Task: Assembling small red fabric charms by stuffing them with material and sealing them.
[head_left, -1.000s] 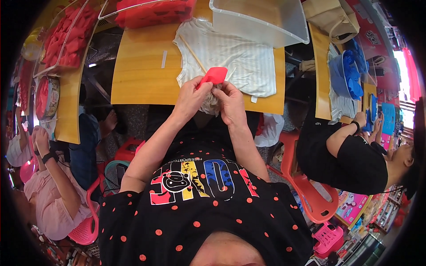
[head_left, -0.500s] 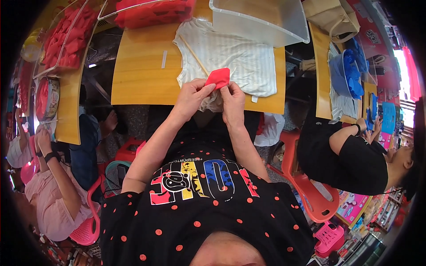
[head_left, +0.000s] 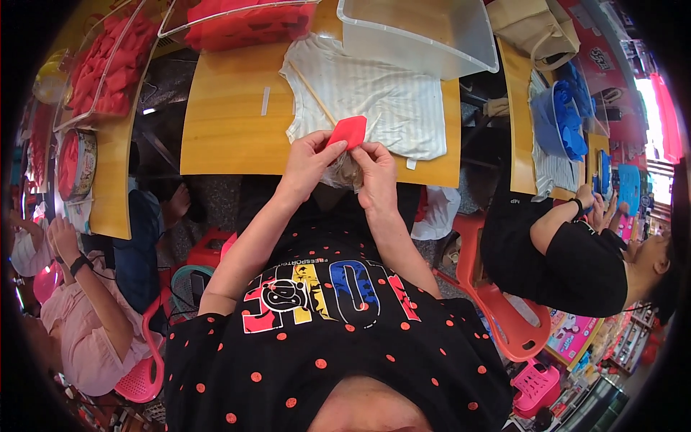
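Observation:
A small red folded piece (head_left: 348, 132), cloth or paper, is pinched between my two hands at the table's front edge. My left hand (head_left: 311, 162) grips its left side with thumb and fingers. My right hand (head_left: 376, 173) holds its lower right corner. Just beyond lies a white striped garment (head_left: 389, 97), spread flat. A thin wooden stick (head_left: 311, 89) rests slantwise on it, its near end meeting the red piece. Beneath my fingers hangs something crumpled and brownish, partly see-through (head_left: 343, 173); my hands partly hide it.
A translucent bin (head_left: 425, 54) stands at the back of the wooden table (head_left: 230, 137), beside a clear bin of red pieces (head_left: 252, 29). A white strip (head_left: 265, 101) lies left of the garment. People sit at tables on both sides; a red chair (head_left: 497, 309) is at right.
The red piece has tilted and shifted slightly left in my fingers. My right hand's fingers have moved a little at its lower corner. The view has shifted slightly.

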Demonstrator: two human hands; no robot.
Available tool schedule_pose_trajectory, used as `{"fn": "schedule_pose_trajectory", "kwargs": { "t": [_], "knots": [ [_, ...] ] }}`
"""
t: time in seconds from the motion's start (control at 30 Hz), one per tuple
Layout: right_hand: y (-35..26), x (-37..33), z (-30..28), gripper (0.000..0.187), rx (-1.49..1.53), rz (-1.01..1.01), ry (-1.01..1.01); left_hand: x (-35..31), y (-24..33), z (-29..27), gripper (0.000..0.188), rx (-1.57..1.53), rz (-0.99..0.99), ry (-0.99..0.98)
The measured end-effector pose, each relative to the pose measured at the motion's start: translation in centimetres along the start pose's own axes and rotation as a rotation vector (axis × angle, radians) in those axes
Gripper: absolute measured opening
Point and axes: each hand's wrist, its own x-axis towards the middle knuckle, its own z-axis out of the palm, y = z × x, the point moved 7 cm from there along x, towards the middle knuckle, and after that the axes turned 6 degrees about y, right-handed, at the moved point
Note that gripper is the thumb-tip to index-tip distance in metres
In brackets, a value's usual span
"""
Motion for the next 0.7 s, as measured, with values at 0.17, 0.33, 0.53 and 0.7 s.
{"fn": "schedule_pose_trajectory", "kwargs": {
  "t": [0.17, 0.33, 0.53, 0.7],
  "knots": [
    [-0.3, -0.4, 0.9, 0.011, 0.043, 0.029, 0.029, -0.1, 0.4, -0.1, 0.027, 0.046, 0.106, 0.046],
    [-0.9, -2.0, 2.7, 0.02, 0.281, 0.258, -0.038, 0.0, 0.6, -0.9, 0.028, -0.061, 0.067, 0.076],
    [0.1, -1.1, 1.5, 0.034, 0.148, 0.118, -0.018, -0.4, 1.4, -0.4, 0.026, 0.124, 0.14, 0.076],
    [-1.1, -1.1, 2.2, 0.038, 0.072, -0.016, -0.057, -0.2, 0.6, -0.7, 0.023, 0.171, 0.117, 0.069]
  ]
}}
